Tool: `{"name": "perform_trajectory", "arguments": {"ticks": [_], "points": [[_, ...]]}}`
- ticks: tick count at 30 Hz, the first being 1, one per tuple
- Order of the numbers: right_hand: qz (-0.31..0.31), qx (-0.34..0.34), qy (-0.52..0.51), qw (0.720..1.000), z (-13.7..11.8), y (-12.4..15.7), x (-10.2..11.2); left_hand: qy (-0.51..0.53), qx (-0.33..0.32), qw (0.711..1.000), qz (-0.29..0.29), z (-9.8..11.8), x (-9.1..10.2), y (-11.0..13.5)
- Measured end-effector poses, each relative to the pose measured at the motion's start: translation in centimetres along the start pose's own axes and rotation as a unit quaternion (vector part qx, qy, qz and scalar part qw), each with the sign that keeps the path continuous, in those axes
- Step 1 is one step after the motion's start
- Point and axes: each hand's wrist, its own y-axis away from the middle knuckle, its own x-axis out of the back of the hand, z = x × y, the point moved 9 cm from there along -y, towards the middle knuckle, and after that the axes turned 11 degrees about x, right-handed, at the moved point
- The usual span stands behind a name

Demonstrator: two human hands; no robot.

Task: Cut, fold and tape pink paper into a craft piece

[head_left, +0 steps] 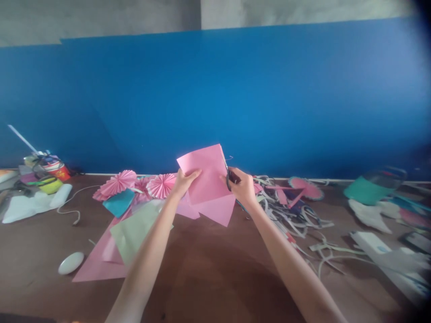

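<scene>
Pink paper (207, 175) is held up above the table in front of me. My left hand (186, 180) grips its left edge, thumb across the front. In my right hand (243, 186) are scissors (229, 178) with dark handles, their blades pointing up along the paper's right edge. Whether the blades are apart I cannot tell. Below the held paper lie more pink sheets (218, 210). Pleated pink paper fans (162, 185) sit to the left, near a teal paper piece (118, 202) and a pale green sheet (136, 229).
A tangle of white strips (286, 215) spreads over the right of the brown table (208, 278). Far left are a red container (58, 170) and a white cable (69, 206). A white oval object (71, 263) lies nearer. A blue panel (215, 98) rises behind.
</scene>
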Motion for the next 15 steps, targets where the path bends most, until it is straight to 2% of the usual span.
{"name": "perform_trajectory", "arguments": {"ticks": [6,15], "points": [[0.0,-0.001,-0.005,1.0,0.1,0.1,-0.1,-0.009,0.033,0.999,0.026,-0.7,0.6,0.0],[0.008,0.0,-0.016,1.0,0.2,0.1,0.4,-0.022,0.02,1.0,-0.003,-0.3,-0.7,0.5]]}}
